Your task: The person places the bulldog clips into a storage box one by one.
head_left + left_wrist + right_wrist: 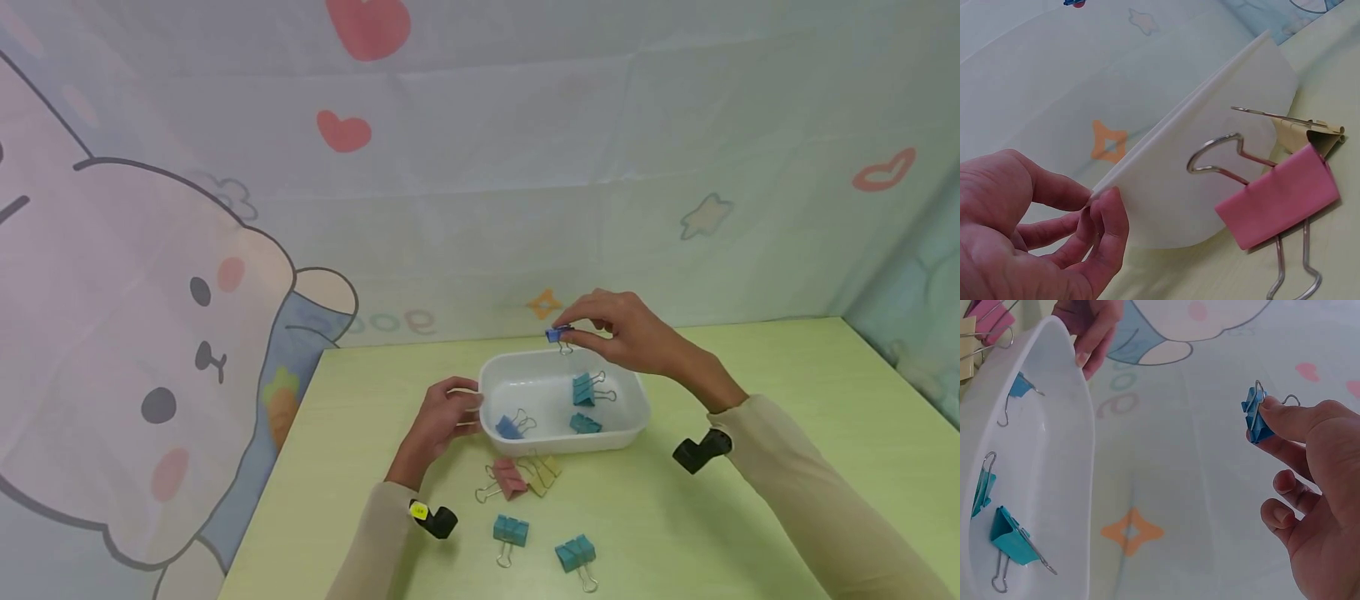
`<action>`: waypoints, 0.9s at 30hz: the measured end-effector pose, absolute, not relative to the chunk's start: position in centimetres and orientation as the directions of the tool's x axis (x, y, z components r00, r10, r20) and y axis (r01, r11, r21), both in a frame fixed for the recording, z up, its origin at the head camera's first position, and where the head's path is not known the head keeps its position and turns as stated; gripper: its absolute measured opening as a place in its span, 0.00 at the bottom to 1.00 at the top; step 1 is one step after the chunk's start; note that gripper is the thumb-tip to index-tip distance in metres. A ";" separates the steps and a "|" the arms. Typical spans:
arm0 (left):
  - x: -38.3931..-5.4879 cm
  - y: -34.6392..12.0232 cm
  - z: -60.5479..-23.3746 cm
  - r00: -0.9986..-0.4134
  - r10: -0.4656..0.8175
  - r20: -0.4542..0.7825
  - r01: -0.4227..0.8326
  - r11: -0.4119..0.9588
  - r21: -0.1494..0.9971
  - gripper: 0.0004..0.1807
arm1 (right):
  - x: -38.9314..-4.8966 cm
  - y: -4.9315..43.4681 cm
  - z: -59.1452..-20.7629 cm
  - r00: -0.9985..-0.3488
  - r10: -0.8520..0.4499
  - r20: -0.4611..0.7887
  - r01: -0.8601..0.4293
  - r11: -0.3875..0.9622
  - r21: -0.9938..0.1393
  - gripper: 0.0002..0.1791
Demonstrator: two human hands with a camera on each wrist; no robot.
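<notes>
My right hand (626, 332) pinches a blue binder clip (555, 334) between thumb and fingers, above the far rim of a white plastic tub (525, 443). In the right wrist view that same clip (1258, 415) shows its wire handles. The left hand (444, 414) grips the tub's left end, thumb and fingers pinching the rim, as the left wrist view shows. Inside the tub lie a blue binder clip (509, 427) at the near left and two teal binder clips, one (583, 389) farther back and one (585, 423) near the front wall.
A pink binder clip (510, 479) and a yellow binder clip (545, 475) lie against each other just in front of the tub. Nearer to me on the light green table (352, 433) are two teal clips (511, 530). A printed cloth (525, 208) hangs behind.
</notes>
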State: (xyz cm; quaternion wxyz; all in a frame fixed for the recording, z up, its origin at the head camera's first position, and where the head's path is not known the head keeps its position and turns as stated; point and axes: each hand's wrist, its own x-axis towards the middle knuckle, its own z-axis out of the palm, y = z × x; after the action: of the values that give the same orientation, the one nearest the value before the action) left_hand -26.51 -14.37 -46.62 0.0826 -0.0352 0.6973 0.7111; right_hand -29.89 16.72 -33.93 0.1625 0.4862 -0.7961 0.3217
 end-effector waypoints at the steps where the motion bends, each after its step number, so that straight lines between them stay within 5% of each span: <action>1: -26.5 -14.4 -46.6 -0.984 0.067 -0.164 -0.165 -0.012 0.986 0.18 | -29.9 16.7 -33.9 -0.481 -0.666 0.570 -0.875 0.326 -0.358 0.13; 11: -26.5 -14.3 -46.8 -0.985 0.070 -0.155 -0.157 -0.022 0.987 0.17 | -29.3 16.9 -34.5 -0.589 -0.670 0.452 -0.805 0.438 -0.401 0.33; 27: -26.3 -14.3 -46.7 -0.986 0.068 -0.149 -0.151 -0.013 0.989 0.17 | -25.3 17.7 -35.9 -0.572 -0.722 0.389 -0.798 0.380 -0.468 0.28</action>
State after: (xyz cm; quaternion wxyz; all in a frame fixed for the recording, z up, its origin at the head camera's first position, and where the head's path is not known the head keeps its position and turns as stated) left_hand -26.33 -14.28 -46.74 0.0768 -0.0297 0.6983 0.7111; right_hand -25.29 17.67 -35.86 0.0601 0.4586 -0.8285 0.3158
